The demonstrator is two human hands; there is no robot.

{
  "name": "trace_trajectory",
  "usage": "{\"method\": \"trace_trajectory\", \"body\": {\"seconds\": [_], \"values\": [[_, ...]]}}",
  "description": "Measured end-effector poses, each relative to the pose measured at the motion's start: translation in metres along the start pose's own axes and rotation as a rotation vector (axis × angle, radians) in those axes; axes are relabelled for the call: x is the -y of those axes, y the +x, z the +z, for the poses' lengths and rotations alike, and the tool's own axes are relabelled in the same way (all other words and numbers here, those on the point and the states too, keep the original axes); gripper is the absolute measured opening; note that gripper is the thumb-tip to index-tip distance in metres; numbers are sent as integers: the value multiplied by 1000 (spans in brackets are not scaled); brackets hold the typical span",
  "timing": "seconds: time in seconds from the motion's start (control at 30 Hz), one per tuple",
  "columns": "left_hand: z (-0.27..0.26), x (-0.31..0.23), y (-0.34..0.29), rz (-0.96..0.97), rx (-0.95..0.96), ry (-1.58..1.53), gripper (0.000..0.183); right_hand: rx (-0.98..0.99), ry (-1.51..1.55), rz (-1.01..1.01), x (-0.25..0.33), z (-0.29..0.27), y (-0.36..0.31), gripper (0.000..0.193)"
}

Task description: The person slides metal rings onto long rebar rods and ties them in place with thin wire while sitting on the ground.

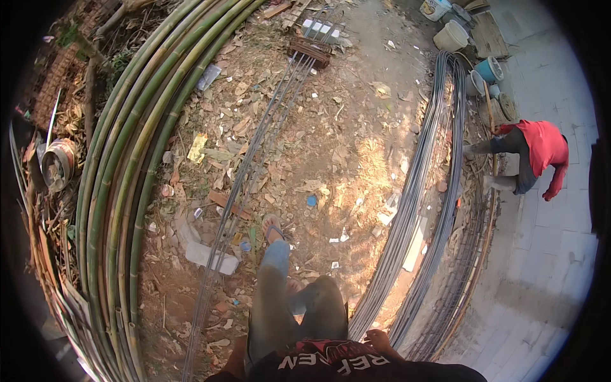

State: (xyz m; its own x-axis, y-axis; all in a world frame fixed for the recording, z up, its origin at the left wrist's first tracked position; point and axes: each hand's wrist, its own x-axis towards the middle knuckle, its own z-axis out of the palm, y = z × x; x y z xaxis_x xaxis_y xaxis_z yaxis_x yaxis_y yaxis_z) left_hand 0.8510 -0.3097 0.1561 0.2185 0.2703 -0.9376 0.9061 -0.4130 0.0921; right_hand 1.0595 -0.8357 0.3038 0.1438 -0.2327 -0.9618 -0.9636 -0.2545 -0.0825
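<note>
I stand on bare earth strewn with dry leaves, and my legs in grey trousers (280, 299) reach forward, one sandalled foot (273, 230) ahead. My right hand (377, 340) hangs by my hip with loose fingers and holds nothing. It is near a bundle of long steel bars (414, 210). Only a bit of my left hand and forearm (237, 358) shows at my side, so its fingers are hidden. Several thin steel rods (245, 184) lie on the ground just left of my feet.
Long green bamboo poles (124, 191) curve along the left. A person in a red shirt (542, 148) bends over by the pale block paving (554, 254) at right. Buckets (452, 35) stand at the top right. A white brick (210, 257) lies by the rods.
</note>
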Motion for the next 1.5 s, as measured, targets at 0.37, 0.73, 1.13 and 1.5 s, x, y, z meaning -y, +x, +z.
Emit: {"method": "trace_trajectory", "body": {"seconds": [0.37, 0.73, 1.13, 1.5], "values": [[-301, -501, 124, 233, -264, -540, 38, 55, -459, -532, 37, 20, 61, 26], [-231, -779, 102, 394, -630, -153, 34, -77, 164, -114, 538, -217, 88, 28], [-339, -965, 236, 10, -455, -419, 42, 9, 56, -207, 875, -257, 156, 30], [-524, -1296, 327, 304, -474, -505, 46, 138, -367, -497, 1222, -240, 215, 23]]}}
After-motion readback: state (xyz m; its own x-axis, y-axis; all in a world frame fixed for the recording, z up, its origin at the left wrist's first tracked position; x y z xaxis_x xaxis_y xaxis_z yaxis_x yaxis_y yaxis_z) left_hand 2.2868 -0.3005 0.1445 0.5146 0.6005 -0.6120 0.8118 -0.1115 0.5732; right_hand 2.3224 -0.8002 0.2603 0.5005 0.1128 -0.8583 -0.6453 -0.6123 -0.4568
